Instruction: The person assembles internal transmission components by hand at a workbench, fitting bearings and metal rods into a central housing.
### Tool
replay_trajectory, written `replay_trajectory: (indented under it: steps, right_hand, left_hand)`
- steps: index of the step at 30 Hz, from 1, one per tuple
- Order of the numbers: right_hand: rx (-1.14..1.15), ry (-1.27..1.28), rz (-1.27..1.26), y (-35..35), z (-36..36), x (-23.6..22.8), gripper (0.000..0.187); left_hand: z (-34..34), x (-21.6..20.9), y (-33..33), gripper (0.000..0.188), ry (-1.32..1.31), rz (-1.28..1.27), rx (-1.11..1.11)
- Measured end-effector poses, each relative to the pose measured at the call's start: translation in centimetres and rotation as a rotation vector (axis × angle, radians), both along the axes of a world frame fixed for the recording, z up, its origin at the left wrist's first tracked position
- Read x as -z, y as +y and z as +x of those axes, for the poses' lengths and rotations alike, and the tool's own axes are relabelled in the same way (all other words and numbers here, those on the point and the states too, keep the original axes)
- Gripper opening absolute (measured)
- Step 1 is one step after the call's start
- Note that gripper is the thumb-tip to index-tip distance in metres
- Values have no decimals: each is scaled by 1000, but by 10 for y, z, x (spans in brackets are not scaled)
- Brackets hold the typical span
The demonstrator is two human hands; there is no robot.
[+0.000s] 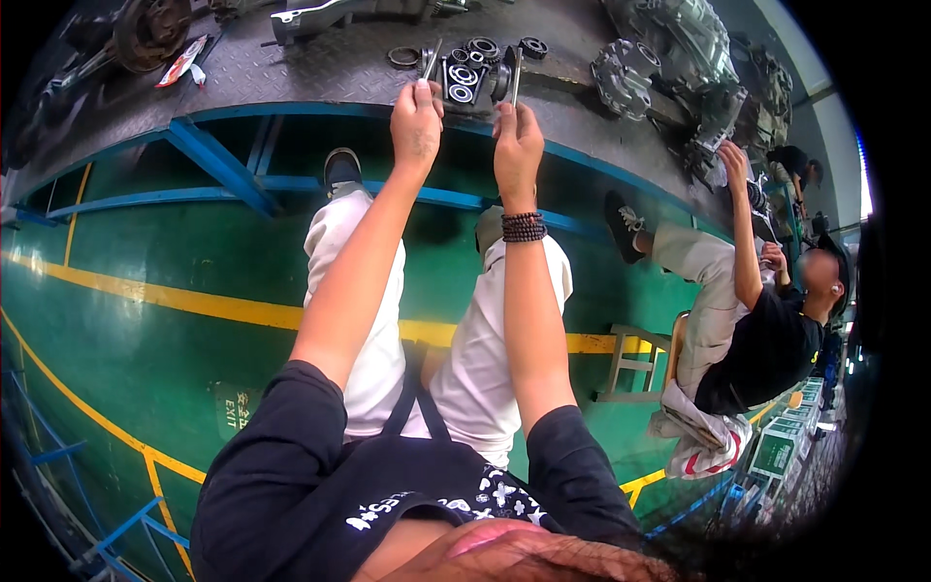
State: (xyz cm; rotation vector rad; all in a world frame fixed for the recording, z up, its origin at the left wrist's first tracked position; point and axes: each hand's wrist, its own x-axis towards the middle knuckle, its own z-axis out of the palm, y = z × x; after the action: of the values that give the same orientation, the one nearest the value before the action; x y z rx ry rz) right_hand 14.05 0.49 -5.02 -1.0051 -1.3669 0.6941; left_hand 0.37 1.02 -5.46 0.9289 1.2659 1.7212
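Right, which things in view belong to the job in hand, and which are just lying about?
Job in hand:
- metal part, left hand
- round part, right hand
- bearings between the hands, probably

Seemingly lying about:
- packet
- casing
- rusty part

A glossy green workshop floor [194,359] is crossed by yellow lines [228,307]. Along the top runs a long diamond-plate workbench [320,87] on a blue frame [218,165]. At right: a stool [637,365], pale wall [832,131] and bright strip of light [864,179].

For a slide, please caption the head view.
Left hand and right hand hold grey metal parts near round silvery metal bearings on a grey metal workbench.
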Motion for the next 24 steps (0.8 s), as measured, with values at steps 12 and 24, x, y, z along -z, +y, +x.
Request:
replay_trajectory:
  steps: [12,24]
  right_hand:
    - [13,-102,-222,9,-1,12,28]
    - [-11,195,-41,1,-1,-1,28]
  left_hand:
    - [-13,-9,-8,34,-211,138,104]
    - [-17,-3,2,36,-197,-104,175]
